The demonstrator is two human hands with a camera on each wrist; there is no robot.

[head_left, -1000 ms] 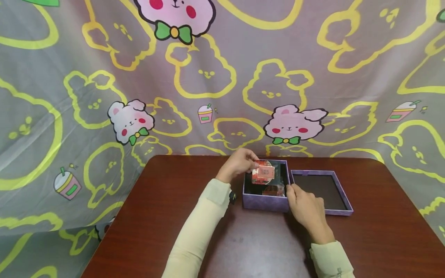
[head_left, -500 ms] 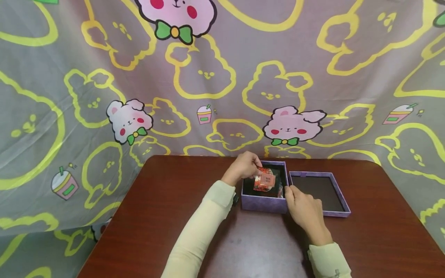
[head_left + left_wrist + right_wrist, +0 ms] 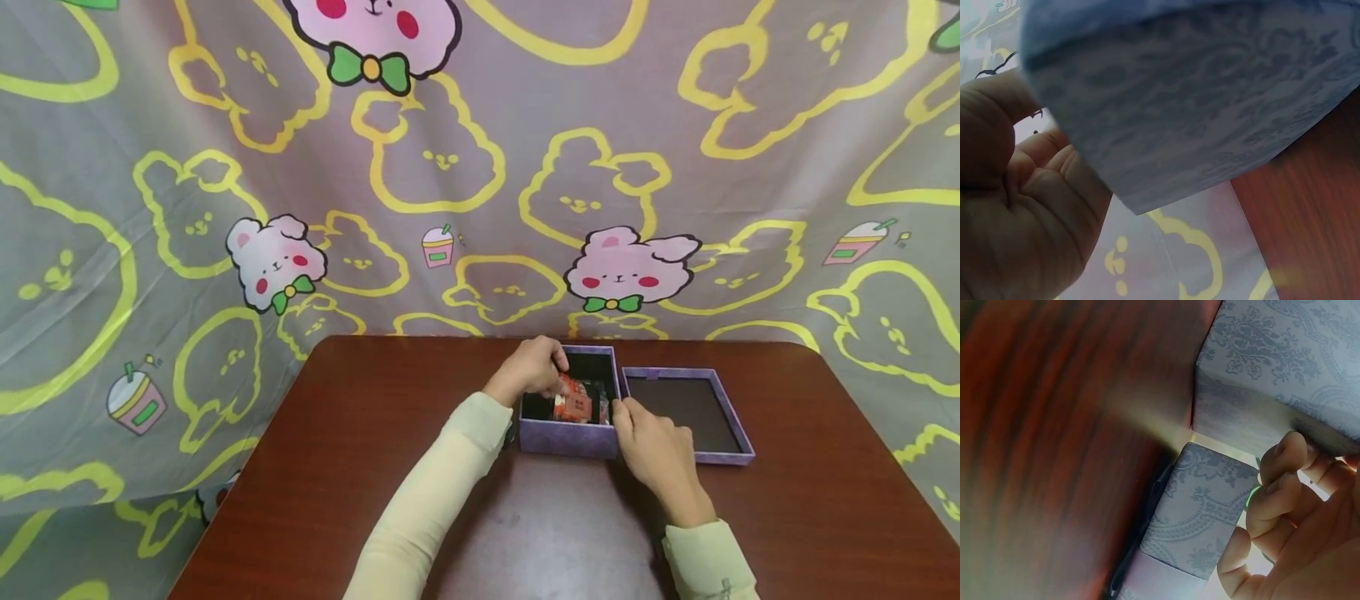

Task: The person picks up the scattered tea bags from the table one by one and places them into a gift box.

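A purple patterned box with a dark interior stands near the back of the table. My left hand reaches over its left wall and pinches a flat red-and-white packet with a pinkish square label, low inside the box. Another shiny piece shows beside the packet, mostly covered. In the left wrist view, the left hand is by the box's patterned outer wall, its fingertips hidden behind it. My right hand grips the box at its front right corner; the right wrist view shows curled fingers against the side.
The box's purple lid lies inner side up just right of the box, partly behind the right hand. Brown wooden table extends around them. A grey curtain with cartoon rabbits hangs along the table's back edge.
My left hand has moved down and slightly right, lowering the red-and-white packet from rim height into the box. The right hand stays at the box's corner.
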